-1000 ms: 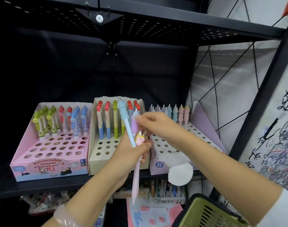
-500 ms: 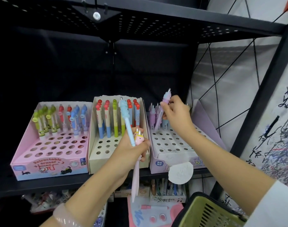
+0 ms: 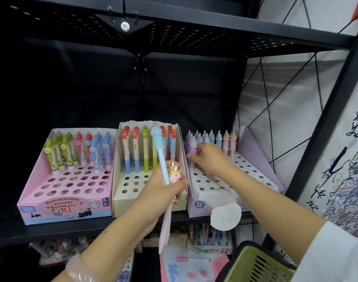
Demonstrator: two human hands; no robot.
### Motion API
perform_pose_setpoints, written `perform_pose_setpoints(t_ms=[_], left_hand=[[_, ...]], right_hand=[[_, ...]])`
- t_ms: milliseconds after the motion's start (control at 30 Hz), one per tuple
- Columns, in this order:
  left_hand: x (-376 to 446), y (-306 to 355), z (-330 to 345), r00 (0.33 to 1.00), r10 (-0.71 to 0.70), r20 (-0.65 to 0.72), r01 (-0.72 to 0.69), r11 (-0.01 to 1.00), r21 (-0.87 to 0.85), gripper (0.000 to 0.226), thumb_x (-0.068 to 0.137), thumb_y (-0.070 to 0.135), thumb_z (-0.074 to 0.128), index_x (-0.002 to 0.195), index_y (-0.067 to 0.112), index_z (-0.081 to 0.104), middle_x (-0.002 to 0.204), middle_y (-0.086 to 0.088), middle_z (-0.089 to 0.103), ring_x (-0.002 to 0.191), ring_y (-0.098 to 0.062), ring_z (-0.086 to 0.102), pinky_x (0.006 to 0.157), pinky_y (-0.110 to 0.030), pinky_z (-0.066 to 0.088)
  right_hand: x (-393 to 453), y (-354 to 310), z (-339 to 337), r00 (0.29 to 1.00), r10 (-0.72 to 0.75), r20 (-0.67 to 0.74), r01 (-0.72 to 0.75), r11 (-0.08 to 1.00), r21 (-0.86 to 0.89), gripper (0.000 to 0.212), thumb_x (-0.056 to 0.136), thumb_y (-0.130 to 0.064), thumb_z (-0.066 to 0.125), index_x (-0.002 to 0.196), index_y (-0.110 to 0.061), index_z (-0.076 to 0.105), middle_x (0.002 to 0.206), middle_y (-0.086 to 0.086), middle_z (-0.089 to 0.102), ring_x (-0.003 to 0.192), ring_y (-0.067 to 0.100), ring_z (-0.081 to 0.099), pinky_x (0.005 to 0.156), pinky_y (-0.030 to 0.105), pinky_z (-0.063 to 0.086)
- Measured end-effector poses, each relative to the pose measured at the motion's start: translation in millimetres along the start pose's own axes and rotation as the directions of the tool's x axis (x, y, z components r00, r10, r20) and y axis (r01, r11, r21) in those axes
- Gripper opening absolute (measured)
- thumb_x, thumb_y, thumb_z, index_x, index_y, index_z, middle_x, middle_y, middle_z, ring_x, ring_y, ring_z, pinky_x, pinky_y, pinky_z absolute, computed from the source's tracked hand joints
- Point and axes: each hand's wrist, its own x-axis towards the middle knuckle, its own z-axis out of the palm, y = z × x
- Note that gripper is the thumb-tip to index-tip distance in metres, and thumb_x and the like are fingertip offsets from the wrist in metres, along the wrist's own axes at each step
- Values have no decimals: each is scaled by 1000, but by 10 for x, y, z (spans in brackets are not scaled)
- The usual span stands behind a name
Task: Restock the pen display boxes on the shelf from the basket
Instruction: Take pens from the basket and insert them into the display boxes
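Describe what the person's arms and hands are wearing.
The left hand is bare, with a pale pink bangle round the wrist and no sleeve in view. The right hand is bare too, without rings or a watch in view; the forearm is uncovered up to a white sleeve at the lower right edge.

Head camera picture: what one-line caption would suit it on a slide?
Right hand seats a purple pen in the lilac display box while the left hand grips two more.
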Motion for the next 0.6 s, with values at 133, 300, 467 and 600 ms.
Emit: perform_pose_setpoints(t_ms=[133, 300, 467, 600], left_hand=[[-10, 2, -18, 1000, -12, -2, 12, 1000, 20, 28, 84, -4, 56, 104, 16, 51, 70, -2, 56, 52, -12, 45, 46, -23, 40], [-7, -14, 44, 999, 5, 36, -8, 998, 65, 27, 83, -2, 56, 99, 19, 52, 67, -1, 53, 51, -11, 44, 47, -21, 39], [-29, -28, 80, 999, -18, 46, 14, 997, 73, 28, 83, 0, 58, 98, 24, 54, 71, -3, 54, 51, -11, 45, 48, -21, 40], [-43, -38, 42, 999, -40, -9, 40, 999, 35, 28, 88, 3, 55, 105, 25, 55, 77, -5, 57, 53, -11, 46, 51, -23, 42]], right_hand=[[-127, -185, -163, 947, -8, -320, 83, 972, 219, 22, 90, -37, 57, 87, -16, 56, 73, -6, 59, 71, 9, 57, 62, 20, 47], [-345, -617, -406, 990, -88, 111, 4, 803, 596, 28, 89, -48, 53, 81, -24, 64, 78, -5, 65, 63, 4, 55, 54, 13, 46], [-343, -638, -408, 986, -131, 107, -5, 610, 793, 17, 93, -23, 56, 80, -14, 64, 72, 0, 61, 59, 6, 55, 54, 15, 47], [-47, -306, -646, 940, 209, -270, 112, 558, 822, 12, 97, -22, 49, 94, -12, 54, 74, 0, 62, 56, 2, 60, 57, 17, 52]])
